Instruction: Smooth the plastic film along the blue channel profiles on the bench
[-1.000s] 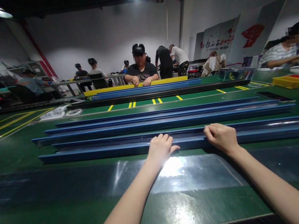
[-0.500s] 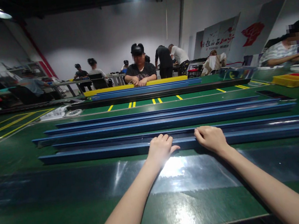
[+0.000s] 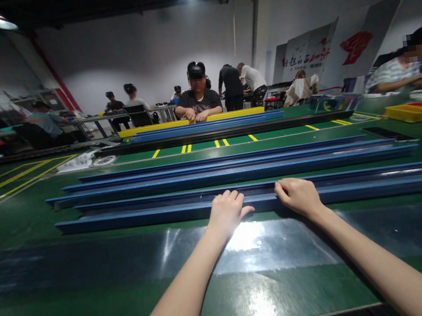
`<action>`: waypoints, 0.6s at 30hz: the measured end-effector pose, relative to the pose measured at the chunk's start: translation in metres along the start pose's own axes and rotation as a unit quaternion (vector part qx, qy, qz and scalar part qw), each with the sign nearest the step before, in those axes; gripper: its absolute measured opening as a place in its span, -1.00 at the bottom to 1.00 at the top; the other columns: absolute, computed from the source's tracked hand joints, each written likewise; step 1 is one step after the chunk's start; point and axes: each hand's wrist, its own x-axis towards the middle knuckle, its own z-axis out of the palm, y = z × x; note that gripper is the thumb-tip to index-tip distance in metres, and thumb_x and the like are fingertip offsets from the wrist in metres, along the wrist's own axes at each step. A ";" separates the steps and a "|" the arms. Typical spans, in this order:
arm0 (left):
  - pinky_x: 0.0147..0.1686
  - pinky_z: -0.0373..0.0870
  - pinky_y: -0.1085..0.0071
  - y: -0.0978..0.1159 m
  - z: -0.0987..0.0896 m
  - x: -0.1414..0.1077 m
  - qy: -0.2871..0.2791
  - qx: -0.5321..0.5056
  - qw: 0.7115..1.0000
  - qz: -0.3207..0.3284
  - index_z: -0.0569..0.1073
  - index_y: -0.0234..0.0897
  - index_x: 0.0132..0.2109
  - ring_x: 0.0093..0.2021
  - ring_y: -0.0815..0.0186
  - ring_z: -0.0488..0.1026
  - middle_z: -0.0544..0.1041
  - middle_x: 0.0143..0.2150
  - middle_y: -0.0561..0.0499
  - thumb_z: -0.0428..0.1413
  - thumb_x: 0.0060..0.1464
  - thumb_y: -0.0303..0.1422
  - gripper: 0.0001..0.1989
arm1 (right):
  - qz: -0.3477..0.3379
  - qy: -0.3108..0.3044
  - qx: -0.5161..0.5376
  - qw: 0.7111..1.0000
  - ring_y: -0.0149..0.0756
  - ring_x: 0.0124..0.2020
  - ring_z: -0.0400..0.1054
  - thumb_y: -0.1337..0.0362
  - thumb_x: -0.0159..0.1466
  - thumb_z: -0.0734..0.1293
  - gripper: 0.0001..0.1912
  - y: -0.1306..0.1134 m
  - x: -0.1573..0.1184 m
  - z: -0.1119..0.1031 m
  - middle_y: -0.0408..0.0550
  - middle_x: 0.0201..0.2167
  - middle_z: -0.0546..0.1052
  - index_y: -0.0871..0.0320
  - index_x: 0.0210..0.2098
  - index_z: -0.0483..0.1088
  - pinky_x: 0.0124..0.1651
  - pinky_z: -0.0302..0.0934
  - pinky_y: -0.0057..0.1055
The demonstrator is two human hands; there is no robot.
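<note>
A long blue U-shaped channel [image 3: 133, 219] lies across the green table in front of me, its open side up. My left hand [image 3: 228, 208] is closed over its near wall, fingertips inside the trough and thumb pointing right along the front. To the right, my right hand [image 3: 296, 194] is curled like a fist over the same channel; most of its fingertips are hidden. Between my forearms and beyond them, a clear plastic sheet [image 3: 111, 261] lies flat along the near side of the channel.
Behind my channel rest more blue channels [image 3: 198, 181]. A dark flat object [image 3: 389, 134] lies by their right ends. Farther off are a black bar [image 3: 208, 135], yellow channel [image 3: 236, 113] and yellow tray [image 3: 403, 113]. Across the table a co-worker [image 3: 198, 100] handles the yellow channel; others work around the room.
Both of my hands and the channel stay practically in place. The view shifts very slightly, and the co-worker opposite moves a little.
</note>
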 end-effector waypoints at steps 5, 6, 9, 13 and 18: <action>-0.43 0.19 0.40 0.000 0.000 0.000 0.002 -0.002 1.000 0.000 0.34 -0.30 -0.37 -0.31 0.26 0.34 0.41 -0.38 0.00 0.02 -0.01 -0.09 -0.68 | -0.004 0.006 0.003 1.000 -0.40 -0.53 0.29 0.20 0.20 0.03 -0.58 0.001 0.000 0.000 -0.06 -0.56 0.48 0.17 -0.64 0.34 -0.53 -0.18 -0.47; -0.43 0.19 0.40 0.000 0.001 0.000 0.003 -0.001 1.000 0.001 0.34 -0.30 -0.37 -0.31 0.26 0.34 0.41 -0.38 0.00 0.02 -0.01 -0.09 -0.68 | -0.005 0.006 0.002 1.000 -0.40 -0.53 0.29 0.20 0.20 0.03 -0.58 0.001 0.000 0.000 -0.06 -0.56 0.48 0.17 -0.64 0.33 -0.53 -0.18 -0.47; -0.43 0.19 0.40 0.000 0.001 0.000 0.005 -0.002 1.000 0.001 0.34 -0.30 -0.38 -0.32 0.26 0.34 0.41 -0.39 -0.01 0.02 -0.01 -0.09 -0.68 | -0.007 0.005 0.001 1.000 -0.40 -0.53 0.28 0.20 0.20 0.02 -0.58 0.001 0.000 0.001 -0.06 -0.57 0.47 0.17 -0.65 0.33 -0.53 -0.18 -0.47; -0.43 0.19 0.41 0.000 0.002 0.000 0.010 -0.004 1.000 0.001 0.34 -0.30 -0.37 -0.32 0.27 0.33 0.41 -0.39 -0.01 0.02 -0.01 -0.09 -0.68 | -0.010 0.008 0.002 1.000 -0.41 -0.55 0.27 0.20 0.20 0.02 -0.58 0.001 0.000 0.001 -0.06 -0.57 0.47 0.18 -0.65 0.32 -0.53 -0.18 -0.47; -0.43 0.19 0.40 0.000 0.002 0.000 0.009 -0.003 1.000 0.001 0.34 -0.30 -0.37 -0.32 0.26 0.33 0.41 -0.38 -0.01 0.02 -0.02 -0.09 -0.67 | -0.010 0.008 0.000 1.000 -0.41 -0.55 0.27 0.20 0.20 0.03 -0.58 0.001 0.000 0.001 -0.07 -0.58 0.47 0.18 -0.65 0.33 -0.53 -0.19 -0.47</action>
